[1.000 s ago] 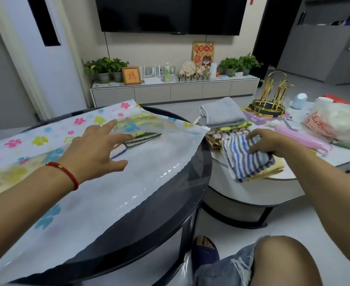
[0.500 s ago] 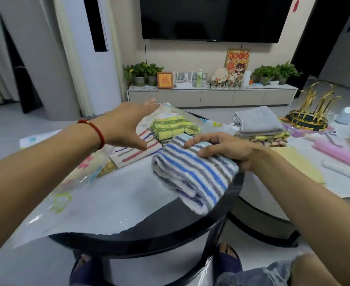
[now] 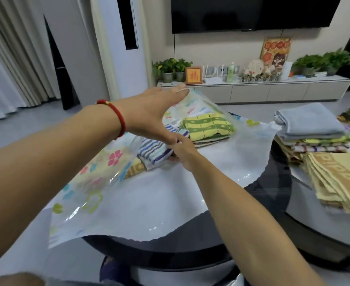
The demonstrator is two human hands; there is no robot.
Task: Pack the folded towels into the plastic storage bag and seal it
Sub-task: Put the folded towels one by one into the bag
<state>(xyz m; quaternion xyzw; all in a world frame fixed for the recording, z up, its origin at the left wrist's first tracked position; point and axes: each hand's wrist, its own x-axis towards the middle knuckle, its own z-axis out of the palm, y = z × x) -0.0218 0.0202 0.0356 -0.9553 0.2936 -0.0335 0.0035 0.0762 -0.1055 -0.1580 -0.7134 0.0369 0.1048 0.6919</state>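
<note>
Bare arms, red cord bracelet [image 3: 118, 118] w/ gold bead, left wrist.

Soft, even indoor light filled the room. Glare streaked the clear flower-printed plastic storage bag [image 3: 99, 182]. Wide-angle distortion bent the edges, and slight motion blur softened the tan folded towels [image 3: 335, 182].

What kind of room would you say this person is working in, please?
Most likely a home living room: a wall-mounted television hangs above a low media cabinet lined with potted plants and ornaments, and the storage bag lies on a round coffee table.
</note>
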